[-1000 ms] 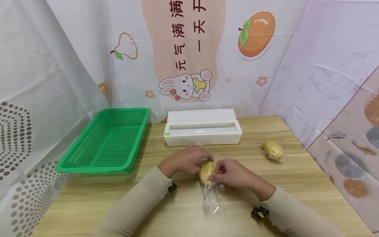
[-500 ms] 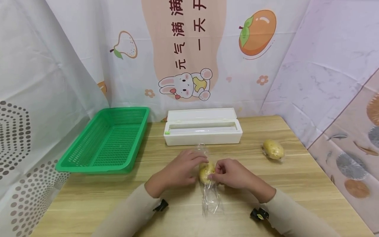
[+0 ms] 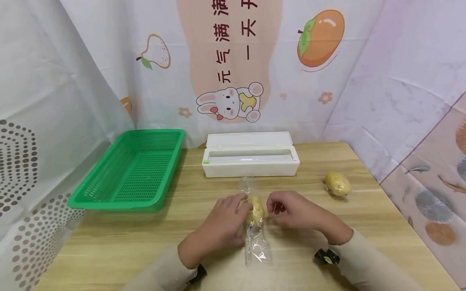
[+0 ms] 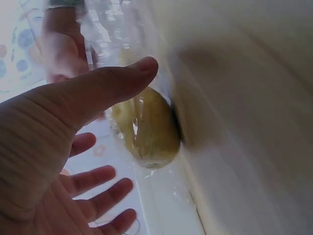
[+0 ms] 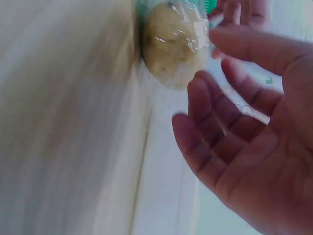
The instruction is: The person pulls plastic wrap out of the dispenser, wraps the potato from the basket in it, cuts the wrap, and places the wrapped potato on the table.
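A potato in clear cling film lies on the table between the two hands. Loose film extends from both its near and far ends. My left hand is at the potato's left side; in the left wrist view its thumb is stretched out in front of the potato and the other fingers are spread, with no grip on it. To the right, my right hand is held a little apart from the potato. Its fingers are loosely bent around nothing in the right wrist view.
Behind the hands stands a white cling film box with its lid up and a roll inside. A green plastic basket sits at the left. Another wrapped potato lies at the right, and a printed curtain hangs behind the table.
The left hand has drawn back from the potato's top to its left side. My right hand has let go of the film at the potato and moved slightly right.
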A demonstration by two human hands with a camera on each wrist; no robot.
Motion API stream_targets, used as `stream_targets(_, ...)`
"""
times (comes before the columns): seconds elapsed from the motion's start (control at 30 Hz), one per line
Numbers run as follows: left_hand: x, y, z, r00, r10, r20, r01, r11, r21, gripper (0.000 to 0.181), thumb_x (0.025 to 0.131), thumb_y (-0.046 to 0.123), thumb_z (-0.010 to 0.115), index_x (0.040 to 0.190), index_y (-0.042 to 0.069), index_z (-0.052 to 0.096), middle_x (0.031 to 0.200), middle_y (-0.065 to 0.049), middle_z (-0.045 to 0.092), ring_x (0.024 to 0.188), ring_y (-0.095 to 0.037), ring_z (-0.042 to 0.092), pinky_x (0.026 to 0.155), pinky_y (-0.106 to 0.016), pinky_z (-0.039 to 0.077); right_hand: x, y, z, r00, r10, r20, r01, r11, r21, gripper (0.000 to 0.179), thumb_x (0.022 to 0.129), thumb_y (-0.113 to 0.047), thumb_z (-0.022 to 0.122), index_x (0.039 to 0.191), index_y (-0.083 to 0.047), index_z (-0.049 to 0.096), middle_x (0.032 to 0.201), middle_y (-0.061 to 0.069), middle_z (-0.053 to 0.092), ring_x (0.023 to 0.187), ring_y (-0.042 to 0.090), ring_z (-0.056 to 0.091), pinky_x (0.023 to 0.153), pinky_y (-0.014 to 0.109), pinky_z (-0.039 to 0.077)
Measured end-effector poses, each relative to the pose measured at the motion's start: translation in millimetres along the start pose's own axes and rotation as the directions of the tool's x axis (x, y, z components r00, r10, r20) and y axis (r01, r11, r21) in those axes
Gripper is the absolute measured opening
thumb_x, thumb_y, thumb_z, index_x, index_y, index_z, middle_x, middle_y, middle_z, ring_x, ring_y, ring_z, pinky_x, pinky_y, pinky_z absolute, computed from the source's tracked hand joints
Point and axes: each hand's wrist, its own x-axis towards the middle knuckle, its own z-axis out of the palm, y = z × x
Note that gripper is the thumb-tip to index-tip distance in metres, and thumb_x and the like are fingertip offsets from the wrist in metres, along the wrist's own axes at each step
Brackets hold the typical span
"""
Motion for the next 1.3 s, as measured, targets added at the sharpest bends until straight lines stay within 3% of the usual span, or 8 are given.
stream_targets(0.1, 0.6, 3.0, -1.3, 1.0, 0.001, 0.0, -0.001, 1.0, -0.014, 0.076, 0.068, 0.038, 0.09, 0.131, 0.018, 0.053, 0.154, -0.011, 0.044, 0.138, -0.031, 0.048, 0.111, -0.048, 0.045, -2.1, -2, 0, 0.996, -0.076, 0.049, 0.078, 0.996, -0.042, 0.028, 0.078, -0.007, 0.083, 0.097, -0.017, 0.065, 0.092, 0.001, 0.066, 0.085, 0.014, 0.061, 0.077, 0.031, 0.056)
stream_targets(0.3, 0.1, 2.9, 1.5, 1.0, 0.028, -0.012, -0.028, 0.999, -0.038, 0.058, 0.071, 0.04, 0.091, 0.117, 0.026, 0.059, 0.151, -0.011, 0.047, 0.136, -0.031, 0.051, 0.104, -0.047, 0.048, -1.8, -6, 11, 0.989, -0.121, 0.085, 0.134, 0.976, -0.174, 0.04, 0.07, -0.01, 0.087, 0.097, -0.02, 0.059, 0.088, 0.001, 0.057, 0.079, 0.008, 0.049, 0.068, 0.023, 0.048)
stream_targets(0.53, -1.1, 1.6, 4.0, 0.995, 0.089, -0.041, -0.089, 0.996, -0.017, 0.036, 0.082, 0.048, 0.084, 0.105, 0.029, 0.064, 0.149, -0.011, 0.053, 0.133, -0.032, 0.055, 0.099, -0.048, 0.051, -2.7, -10, 21, 0.98, -0.179, 0.09, 0.198, 0.934, -0.298, 0.042, 0.077, -0.013, 0.088, 0.101, -0.023, 0.056, 0.095, -0.009, 0.055, 0.081, 0.006, 0.052, 0.071, 0.022, 0.05)
stream_targets(0.67, -1.2, 0.2, 1.8, 0.993, 0.111, -0.051, -0.111, 0.994, -0.003, 0.028, 0.086, 0.049, 0.08, 0.103, 0.03, 0.069, 0.147, -0.009, 0.056, 0.131, -0.029, 0.058, 0.097, -0.047, 0.052, -2.1, -11, 24, 0.975, -0.202, 0.093, 0.22, 0.93, -0.294, 0.042, 0.073, -0.017, 0.09, 0.1, -0.026, 0.058, 0.1, -0.012, 0.055, 0.084, 0.007, 0.056, 0.074, 0.023, 0.051)
stream_targets(0.9, -0.3, -4.2, -0.9, 0.986, 0.13, -0.105, -0.138, 0.988, -0.073, 0.016, 0.094, 0.045, 0.075, 0.1, 0.03, 0.075, 0.142, -0.004, 0.061, 0.125, -0.022, 0.063, 0.093, -0.044, 0.054, -1.9, -7, 23, 0.965, -0.259, 0.047, 0.262, 0.925, -0.276, 0.031, 0.078, -0.025, 0.09, 0.097, -0.034, 0.066, 0.11, -0.015, 0.057, 0.094, 0.008, 0.062, 0.082, 0.026, 0.055)
stream_targets(1.03, 0.5, -7.4, -0.9, 0.988, 0.111, -0.106, -0.126, 0.981, -0.145, 0.012, 0.097, 0.041, 0.071, 0.097, 0.03, 0.076, 0.142, -0.001, 0.062, 0.124, -0.021, 0.064, 0.094, -0.046, 0.053, -1.9, -6, 21, 0.966, -0.252, 0.057, 0.258, 0.928, -0.268, 0.03, 0.078, -0.025, 0.09, 0.097, -0.035, 0.069, 0.108, -0.014, 0.055, 0.091, 0.011, 0.061, 0.081, 0.024, 0.053)
stream_targets(1.17, 1.3, -10.1, -1.0, 0.993, 0.075, -0.088, -0.093, 0.97, -0.223, 0.011, 0.099, 0.038, 0.07, 0.096, 0.03, 0.075, 0.141, 0.003, 0.062, 0.122, -0.02, 0.065, 0.098, -0.048, 0.052, -1.7, -8, 21, 0.971, -0.232, 0.066, 0.241, 0.92, -0.308, 0.039, 0.07, -0.033, 0.095, 0.097, -0.033, 0.067, 0.107, -0.014, 0.05, 0.09, 0.007, 0.053, 0.081, 0.024, 0.051)
stream_targets(1.3, 2.0, -12.4, -0.1, 0.995, 0.056, -0.08, -0.075, 0.964, -0.254, 0.01, 0.099, 0.039, 0.069, 0.095, 0.031, 0.074, 0.139, 0.006, 0.064, 0.123, -0.017, 0.064, 0.099, -0.047, 0.052, -0.6, -12, 24, 0.964, -0.263, 0.023, 0.255, 0.905, -0.341, 0.045, 0.067, -0.045, 0.096, 0.096, -0.032, 0.064, 0.111, -0.013, 0.048, 0.094, 0.006, 0.048, 0.082, 0.027, 0.047)
